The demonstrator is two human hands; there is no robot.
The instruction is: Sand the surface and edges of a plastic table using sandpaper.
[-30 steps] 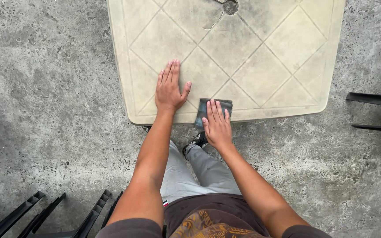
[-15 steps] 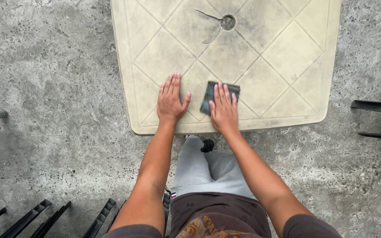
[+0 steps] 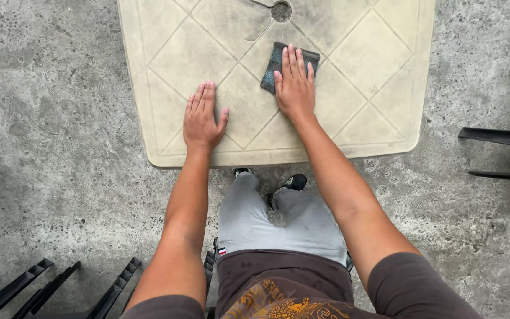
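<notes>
Head view looks straight down on a rough grey concrete floor (image 3: 48, 147), where a square cream plastic table (image 3: 379, 88) with a moulded diamond pattern and a round centre hole (image 3: 281, 10) stands in front of the person. Dark chair frames (image 3: 54, 289) sit at the lower left, and more dark bars (image 3: 497, 137) at the right. The left hand (image 3: 203, 118) lies flat on the tabletop near its front edge, fingers straight and close together, gripping nothing, seemingly as a brace. The right hand (image 3: 294, 85) presses flat on a dark folded cloth (image 3: 274, 65) just below the centre hole, fingers extended over it rather than curled around it. This looks like mid-wipe; a further stroke would call for steady downward pressure across the dull, grimy panels.
</notes>
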